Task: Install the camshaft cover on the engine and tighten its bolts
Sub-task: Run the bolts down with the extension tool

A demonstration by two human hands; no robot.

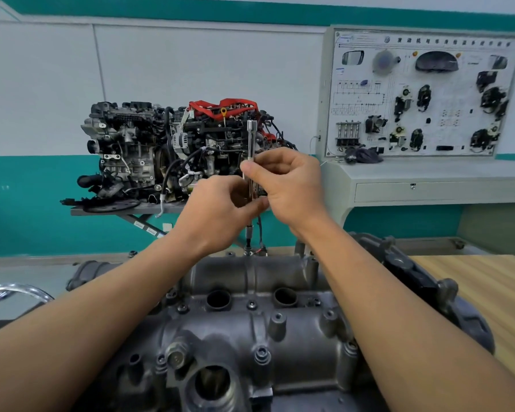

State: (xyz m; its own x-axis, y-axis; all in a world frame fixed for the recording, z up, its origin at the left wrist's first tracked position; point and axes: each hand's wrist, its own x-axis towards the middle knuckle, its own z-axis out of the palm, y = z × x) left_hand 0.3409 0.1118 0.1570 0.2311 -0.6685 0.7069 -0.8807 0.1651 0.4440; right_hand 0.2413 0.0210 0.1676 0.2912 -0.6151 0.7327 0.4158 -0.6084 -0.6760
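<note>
Far left, background: a display engine (pixel 167 150) on a stand. Not my job.

Foreground, centre: the camshaft cover (pixel 250 331) sits on the engine in front of me. Several bolts (pixel 261 352) show in their bosses. I cannot tell whether any are snug.

Left hand (pixel 217 209): fingers curled and pinched on the lower part of the extension driver (pixel 251 138). The tool stands close to upright. Its tip is down on the far-edge bolt (pixel 248 251), near the middle of the cover's back rim.

Right hand (pixel 289 185): thumb and fingertips clamped on the same shaft, just above the left hand. The top end of the tool is bare, with no ratchet on it.

My read: this is finger-spinning the bolt down ahead of final tightening. To do it well:
- Hold the shaft in line with the bolt, since any lean at the top tips the socket off the head.
- Press down lightly and let one hand steady the shaft low while the other twirls it.
- Feel for free-running threads. If it binds early, back out and restart, because a cross-thread in the head is the likely failure.
- Stop at first contact. I judge it wiser to seat every bolt this way before pulling any tight, then work outward from the centre so the cover seats evenly.

Right: a training board (pixel 422 96) on its console, and a wooden bench top (pixel 473 281) beside the engine.
</note>
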